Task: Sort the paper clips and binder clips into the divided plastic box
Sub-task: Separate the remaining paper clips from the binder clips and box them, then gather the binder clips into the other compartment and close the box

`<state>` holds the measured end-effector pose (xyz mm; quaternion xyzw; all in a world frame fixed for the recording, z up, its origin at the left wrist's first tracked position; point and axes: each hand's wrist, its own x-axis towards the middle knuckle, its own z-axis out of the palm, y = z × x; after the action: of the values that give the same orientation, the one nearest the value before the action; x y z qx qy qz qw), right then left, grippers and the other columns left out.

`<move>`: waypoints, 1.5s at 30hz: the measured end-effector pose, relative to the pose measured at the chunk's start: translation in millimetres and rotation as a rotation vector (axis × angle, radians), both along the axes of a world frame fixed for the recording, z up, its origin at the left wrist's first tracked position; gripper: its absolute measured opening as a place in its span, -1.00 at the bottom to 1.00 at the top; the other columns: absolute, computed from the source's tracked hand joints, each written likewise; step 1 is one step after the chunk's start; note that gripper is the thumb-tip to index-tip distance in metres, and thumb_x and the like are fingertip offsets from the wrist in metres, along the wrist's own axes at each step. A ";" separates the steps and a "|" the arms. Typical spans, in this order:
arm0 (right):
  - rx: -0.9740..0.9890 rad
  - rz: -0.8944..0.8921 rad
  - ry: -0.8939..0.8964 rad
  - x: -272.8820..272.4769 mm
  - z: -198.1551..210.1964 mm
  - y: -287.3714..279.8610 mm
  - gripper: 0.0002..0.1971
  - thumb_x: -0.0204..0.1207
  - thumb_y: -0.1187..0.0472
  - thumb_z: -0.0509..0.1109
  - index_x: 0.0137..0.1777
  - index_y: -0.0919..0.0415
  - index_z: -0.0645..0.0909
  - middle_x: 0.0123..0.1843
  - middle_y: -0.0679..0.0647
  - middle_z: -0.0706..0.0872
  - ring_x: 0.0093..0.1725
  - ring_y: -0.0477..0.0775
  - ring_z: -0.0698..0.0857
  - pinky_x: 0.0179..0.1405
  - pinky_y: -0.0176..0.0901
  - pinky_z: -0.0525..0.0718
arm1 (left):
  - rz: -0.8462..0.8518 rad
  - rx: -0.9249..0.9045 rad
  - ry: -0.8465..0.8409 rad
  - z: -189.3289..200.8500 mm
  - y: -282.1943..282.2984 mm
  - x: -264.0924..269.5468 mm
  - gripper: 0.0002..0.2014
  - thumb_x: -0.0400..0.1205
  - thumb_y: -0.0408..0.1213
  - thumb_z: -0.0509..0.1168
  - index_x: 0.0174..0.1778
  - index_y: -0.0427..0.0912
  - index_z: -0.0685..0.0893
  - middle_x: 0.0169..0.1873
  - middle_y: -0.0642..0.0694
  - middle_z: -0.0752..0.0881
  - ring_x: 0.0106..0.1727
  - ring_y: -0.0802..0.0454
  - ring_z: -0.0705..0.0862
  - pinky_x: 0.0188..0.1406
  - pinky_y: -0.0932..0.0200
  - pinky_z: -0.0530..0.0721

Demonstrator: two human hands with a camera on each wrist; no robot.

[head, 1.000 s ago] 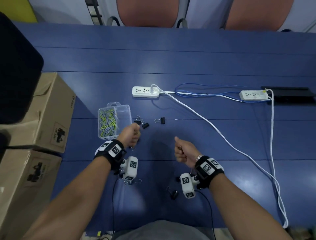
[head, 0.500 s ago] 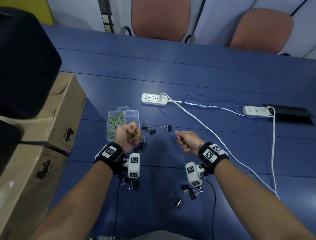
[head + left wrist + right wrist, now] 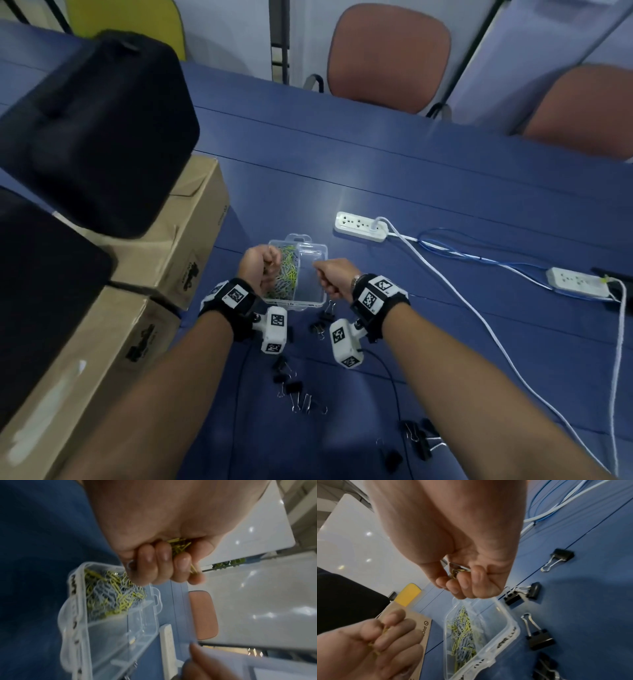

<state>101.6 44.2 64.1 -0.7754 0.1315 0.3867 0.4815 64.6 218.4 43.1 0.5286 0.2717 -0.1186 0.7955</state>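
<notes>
The clear divided plastic box (image 3: pixel 308 306) (image 3: pixel 80 635) (image 3: pixel 508 632) lies on the blue table. Its left compartment holds a heap of yellow and pale blue paper clips (image 3: pixel 286 274) (image 3: pixel 109 593) (image 3: pixel 462 635); the right compartment looks bare. My left hand (image 3: pixel 260 270) (image 3: pixel 164 561) hovers over the left compartment and grips a bunch of yellow paper clips (image 3: pixel 180 545). My right hand (image 3: pixel 330 279) (image 3: pixel 458 580) hangs over the right compartment and pinches a few paper clips (image 3: pixel 456 570). Several black binder clips (image 3: pixel 294 390) (image 3: pixel 537 638) lie loose on the table near me.
Cardboard boxes (image 3: pixel 178 240) and black cases (image 3: pixel 99 126) stand at the left. Two white power strips (image 3: pixel 361 226) with white and blue cables (image 3: pixel 479 322) run across the right. Chairs (image 3: pixel 387 51) stand behind the far edge. More binder clips (image 3: pixel 419 442) lie at the near right.
Both hands moved forward and left from the open table to above the box. The left still grips its clips. The head view tilted and shifted.
</notes>
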 end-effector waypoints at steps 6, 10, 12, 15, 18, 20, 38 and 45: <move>-0.097 0.035 -0.006 24.4 -7.4 28.9 -0.77 0.51 0.26 0.22 -0.39 0.14 0.45 -0.50 0.08 0.46 -0.56 0.03 0.38 -0.52 -0.26 0.30 | -0.062 0.451 0.271 -15.4 -1.5 36.4 -0.64 0.61 -0.11 0.11 -0.46 -0.21 0.50 -0.60 -0.11 0.43 -0.62 -0.06 0.34 -0.57 0.26 0.27; -0.062 -0.003 0.076 35.7 -13.5 35.5 -0.73 0.61 0.22 0.16 -0.36 0.16 0.44 -0.45 0.10 0.46 -0.52 0.04 0.42 -0.46 -0.24 0.39 | -0.092 0.455 0.289 -20.5 6.4 45.4 -0.56 0.63 -0.05 0.09 -0.15 -0.32 0.74 -0.40 -0.22 0.63 -0.40 -0.14 0.57 -0.40 0.12 0.55; -0.018 -0.045 0.123 39.7 -14.7 38.8 -0.68 0.67 0.16 0.11 -0.34 0.17 0.43 -0.44 0.10 0.44 -0.50 0.04 0.41 -0.45 -0.21 0.41 | -0.091 0.450 0.300 -20.5 9.9 46.3 -0.59 0.62 -0.04 0.11 -0.10 -0.29 0.73 -0.32 -0.21 0.65 -0.32 -0.15 0.60 -0.31 0.08 0.58; 0.013 -0.066 0.157 44.3 -19.5 50.4 -0.72 0.59 0.16 0.10 -0.31 0.23 0.47 -0.40 0.15 0.51 -0.51 0.09 0.51 -0.46 -0.17 0.55 | -0.078 0.360 0.321 -20.0 13.7 46.0 -0.61 0.56 0.03 0.15 -0.12 -0.24 0.69 -0.29 -0.18 0.60 -0.30 -0.13 0.57 -0.22 0.05 0.52; 0.037 -0.108 0.138 49.3 -26.0 62.2 -0.68 0.59 0.13 0.07 -0.37 0.22 0.42 -0.46 0.17 0.47 -0.58 0.08 0.47 -0.51 -0.20 0.51 | -0.102 0.325 0.330 -19.4 15.7 45.0 -0.55 0.60 0.12 0.13 -0.05 -0.21 0.69 -0.22 -0.17 0.63 -0.25 -0.12 0.58 -0.12 0.03 0.51; 0.048 -0.125 0.129 51.2 -21.3 69.6 -0.62 0.64 0.08 0.10 -0.35 0.25 0.48 -0.47 0.18 0.52 -0.53 0.12 0.52 -0.45 -0.16 0.58 | -0.122 0.310 0.317 -20.0 15.2 44.0 -0.49 0.64 0.17 0.11 0.06 -0.24 0.68 -0.09 -0.20 0.67 -0.13 -0.12 0.61 -0.05 0.03 0.54; 0.121 -0.031 0.035 40.5 6.0 45.0 -0.82 0.58 0.28 0.19 -0.02 0.24 0.64 -0.14 0.15 0.74 -0.44 0.00 0.64 -0.46 -0.28 0.57 | -0.120 0.745 0.019 -7.4 14.7 4.9 -0.82 0.45 -0.14 0.28 -0.34 -0.13 0.73 -0.34 -0.10 0.78 -0.24 -0.15 0.72 -0.12 -0.05 0.71; -0.190 0.263 -0.434 -14.3 -5.0 -22.7 -0.78 0.57 0.23 0.27 -0.17 0.25 0.74 -0.29 0.17 0.75 -0.32 0.16 0.69 -0.37 -0.17 0.68 | -0.867 1.122 0.053 -16.7 -13.4 -55.4 -0.79 0.48 -0.36 0.34 -0.07 0.04 0.74 0.04 -0.07 0.76 0.09 -0.09 0.71 0.09 0.10 0.69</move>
<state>87.3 21.6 59.1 -0.8924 -0.0409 0.2564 0.3691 9.2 205.0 26.4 0.9160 0.0764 -0.2794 0.2775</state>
